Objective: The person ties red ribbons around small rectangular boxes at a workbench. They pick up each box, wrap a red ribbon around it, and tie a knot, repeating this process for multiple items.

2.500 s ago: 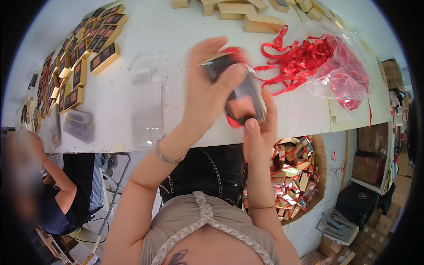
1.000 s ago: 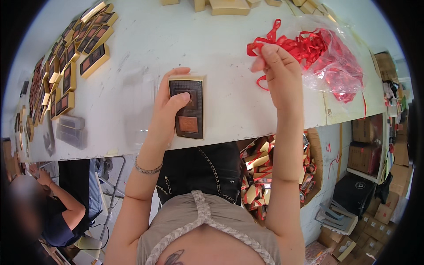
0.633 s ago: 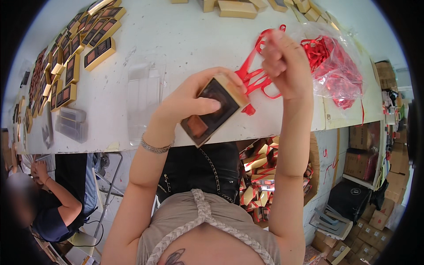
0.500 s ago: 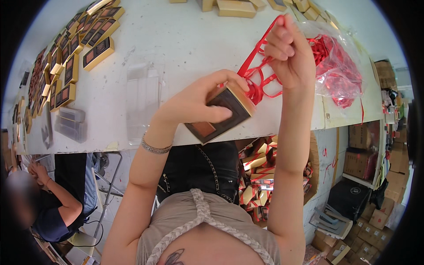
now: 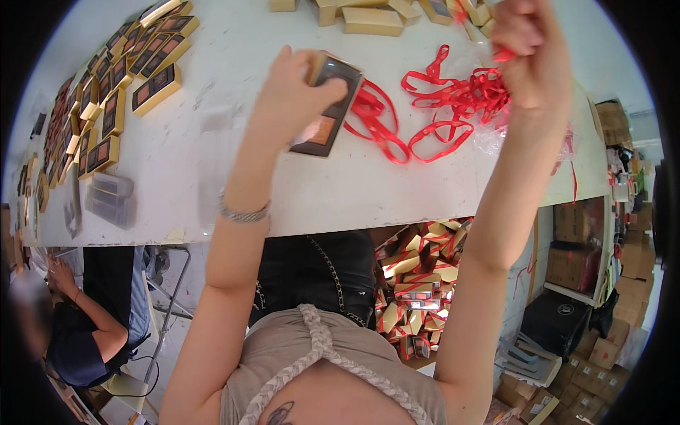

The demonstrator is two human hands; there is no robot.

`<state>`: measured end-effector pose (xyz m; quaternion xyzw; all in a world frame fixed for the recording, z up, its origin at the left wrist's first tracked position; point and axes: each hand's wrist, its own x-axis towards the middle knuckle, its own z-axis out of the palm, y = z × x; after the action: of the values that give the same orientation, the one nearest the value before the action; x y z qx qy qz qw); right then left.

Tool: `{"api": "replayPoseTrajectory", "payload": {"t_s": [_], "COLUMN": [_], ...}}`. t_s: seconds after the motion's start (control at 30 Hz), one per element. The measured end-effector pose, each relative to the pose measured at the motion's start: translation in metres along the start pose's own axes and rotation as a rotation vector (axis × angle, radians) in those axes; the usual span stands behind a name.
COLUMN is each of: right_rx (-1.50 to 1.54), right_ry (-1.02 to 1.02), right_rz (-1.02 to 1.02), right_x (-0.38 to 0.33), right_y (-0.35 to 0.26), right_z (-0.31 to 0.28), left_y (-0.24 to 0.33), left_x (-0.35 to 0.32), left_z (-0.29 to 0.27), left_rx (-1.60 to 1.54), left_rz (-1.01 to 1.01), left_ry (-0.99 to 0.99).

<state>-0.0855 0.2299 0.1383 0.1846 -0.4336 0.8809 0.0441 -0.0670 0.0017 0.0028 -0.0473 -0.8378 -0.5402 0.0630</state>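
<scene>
My left hand point(image 5: 294, 85) grips a small gold box with a dark windowed lid point(image 5: 324, 113) and holds it over the white table point(image 5: 212, 142). A red ribbon loop point(image 5: 375, 124) trails from the box's right side. My right hand point(image 5: 528, 53) is raised high at the upper right, its fingers pinched on a red ribbon strand that runs down into a tangled pile of red ribbons point(image 5: 453, 99) on a clear plastic bag.
Rows of gold boxes with dark lids point(image 5: 106, 106) line the table's left. More gold boxes point(image 5: 372, 18) sit at the far edge. Clear plastic sleeves point(image 5: 110, 198) lie near the front left. A bin of gold boxes point(image 5: 414, 283) stands below. Another person point(image 5: 71, 326) sits at lower left.
My left hand has carried the box up and away over the table. My right hand has lifted higher, drawing a ribbon out of the pile.
</scene>
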Motion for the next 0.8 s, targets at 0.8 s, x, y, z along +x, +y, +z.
{"api": "replayPoseTrajectory", "payload": {"t_s": [0.8], "right_rx": [-0.358], "right_ry": [0.204], "right_rz": [0.309], "right_x": [-0.068], "right_y": [0.098], "right_z": [-0.025], "left_y": [-0.013], "left_x": [-0.063], "left_z": [-0.059], "left_rx": [-1.537], "left_rz": [0.28], "left_ry": [-0.56]}}
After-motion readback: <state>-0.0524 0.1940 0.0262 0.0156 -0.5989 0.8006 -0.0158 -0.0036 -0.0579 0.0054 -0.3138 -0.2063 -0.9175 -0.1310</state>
